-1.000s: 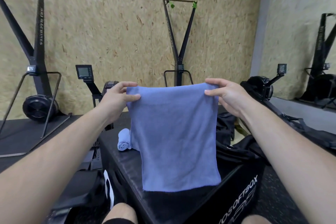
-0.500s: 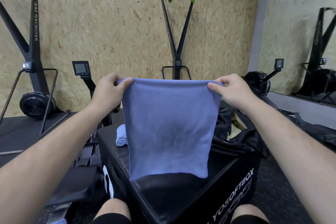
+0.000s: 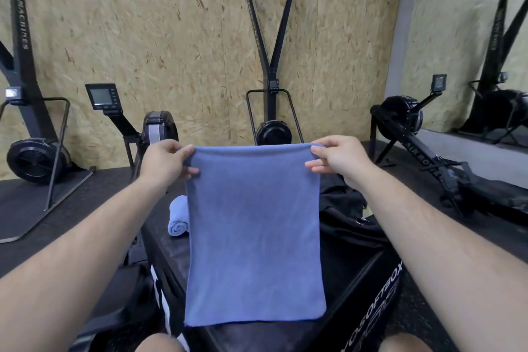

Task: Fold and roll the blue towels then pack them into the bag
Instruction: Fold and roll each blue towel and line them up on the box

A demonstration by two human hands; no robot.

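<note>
A folded blue towel (image 3: 253, 234) hangs flat in front of me over the black soft box (image 3: 371, 271). My left hand (image 3: 164, 161) pinches its top left corner and my right hand (image 3: 337, 160) pinches its top right corner, so the top edge is stretched level. A rolled blue towel (image 3: 177, 216) lies on the box's left side, partly hidden behind the hanging towel. The black bag (image 3: 345, 208) sits on the box at the right, behind the towel and under my right forearm.
Black ski machines (image 3: 268, 71) stand against the chipboard wall at the left and centre. Rowing machines (image 3: 428, 146) lie on the dark floor to the left and right. A mirror (image 3: 485, 66) covers the right wall. My knees show at the bottom edge.
Both hands lowered the towel a little and moved closer together; its bottom edge now hangs nearer the box's front edge. The view tilted downward.
</note>
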